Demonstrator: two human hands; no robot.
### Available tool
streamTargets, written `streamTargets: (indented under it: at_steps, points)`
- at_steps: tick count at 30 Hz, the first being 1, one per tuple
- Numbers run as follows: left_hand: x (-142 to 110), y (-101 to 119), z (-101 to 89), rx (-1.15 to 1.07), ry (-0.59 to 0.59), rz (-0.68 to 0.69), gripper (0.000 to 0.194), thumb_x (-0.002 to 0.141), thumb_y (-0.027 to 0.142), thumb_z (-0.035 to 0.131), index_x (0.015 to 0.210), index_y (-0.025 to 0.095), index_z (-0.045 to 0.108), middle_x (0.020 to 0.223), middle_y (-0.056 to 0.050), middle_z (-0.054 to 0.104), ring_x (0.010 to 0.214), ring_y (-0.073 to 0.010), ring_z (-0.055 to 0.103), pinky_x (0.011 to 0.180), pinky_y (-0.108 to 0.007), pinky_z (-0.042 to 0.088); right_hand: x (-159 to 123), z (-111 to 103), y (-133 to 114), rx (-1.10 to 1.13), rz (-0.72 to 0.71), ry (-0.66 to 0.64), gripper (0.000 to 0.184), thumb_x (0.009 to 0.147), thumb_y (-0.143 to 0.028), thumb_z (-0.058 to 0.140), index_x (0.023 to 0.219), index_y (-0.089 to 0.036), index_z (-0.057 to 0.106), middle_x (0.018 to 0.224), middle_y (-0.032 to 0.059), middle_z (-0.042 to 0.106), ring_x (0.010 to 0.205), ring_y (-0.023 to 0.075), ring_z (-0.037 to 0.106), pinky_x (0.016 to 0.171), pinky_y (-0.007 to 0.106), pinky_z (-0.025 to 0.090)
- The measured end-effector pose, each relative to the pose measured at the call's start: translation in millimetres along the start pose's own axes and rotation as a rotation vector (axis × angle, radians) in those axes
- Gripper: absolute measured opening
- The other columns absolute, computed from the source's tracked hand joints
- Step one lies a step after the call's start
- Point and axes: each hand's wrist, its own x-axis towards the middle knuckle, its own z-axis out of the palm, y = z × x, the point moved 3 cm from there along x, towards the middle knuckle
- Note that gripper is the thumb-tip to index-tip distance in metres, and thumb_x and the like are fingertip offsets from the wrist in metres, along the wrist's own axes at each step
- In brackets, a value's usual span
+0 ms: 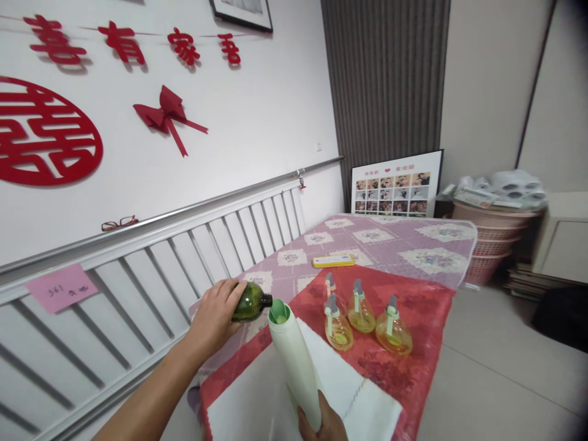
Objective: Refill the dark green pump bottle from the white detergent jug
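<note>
My left hand [218, 311] is closed around a dark green glass bottle [249, 302], tipped nearly level with its neck pointing right. The bottle's mouth is just above the open top of a tall pale green cylindrical container [296, 361], whose inside is brighter green. Whether liquid runs between them is hard to make out. My right hand [324, 421] grips the lower end of this container, which leans to the left. To its right stand several clear squat dispensers with grey tops and some yellow liquid, among them a front dispenser [339, 332] and a right-hand dispenser [394, 334].
A red cloth [413, 380] and a white cloth [248, 398] lie over the purple patterned tablecloth [316, 239]. A yellow flat case [333, 261] rests farther back. A white radiator [211, 251] runs along the left wall; pink baskets [487, 245] are stacked beyond the table.
</note>
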Motion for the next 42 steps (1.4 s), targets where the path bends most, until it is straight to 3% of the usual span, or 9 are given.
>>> streamTargets:
  at_steps: [4,12,22,42]
  points:
    - [1,1,-2.1,0.02,-0.003,0.018,0.07,0.074,0.025,0.067,0.137,0.024,0.035,0.135,-0.01,0.049,0.121,-0.031,0.043,0.097,-0.047,0.04,0,0,1,-0.009,0.015,0.004,0.02,0.079,-0.039,0.058,0.084,-0.021,0.067,0.071,0.0059,0.075,0.065,0.023,0.071,0.058,0.026,0.058]
    - [3,3,-6.3,0.072,0.004,0.034,0.071,0.074,0.022,0.066,0.138,0.025,0.035,0.135,-0.01,0.049,0.121,-0.0303,0.043,0.095,-0.045,0.04,-2,5,8,-0.035,-0.01,-0.02,0.019,0.079,-0.028,0.053,0.093,-0.02,0.064,0.075,0.0054,0.075,0.064,0.0212,0.071,0.06,0.025,0.057]
    - [5,3,-8.9,0.099,-0.026,0.042,0.072,0.074,0.023,0.067,0.139,0.025,0.034,0.137,-0.009,0.048,0.123,-0.0307,0.041,0.096,-0.045,0.04,0,0,1,0.005,-0.004,0.028,0.019,0.077,-0.031,0.059,0.09,-0.021,0.067,0.075,0.0046,0.077,0.062,0.0211,0.072,0.058,0.024,0.057]
    - [7,4,-12.8,0.156,-0.041,0.059,0.075,0.074,0.021,0.068,0.14,0.027,0.033,0.139,-0.009,0.046,0.124,-0.0314,0.04,0.097,-0.046,0.038,-1,4,6,-0.03,0.014,-0.046,0.026,0.081,-0.028,0.052,0.101,-0.017,0.064,0.081,0.0072,0.076,0.065,0.0206,0.072,0.06,0.025,0.058]
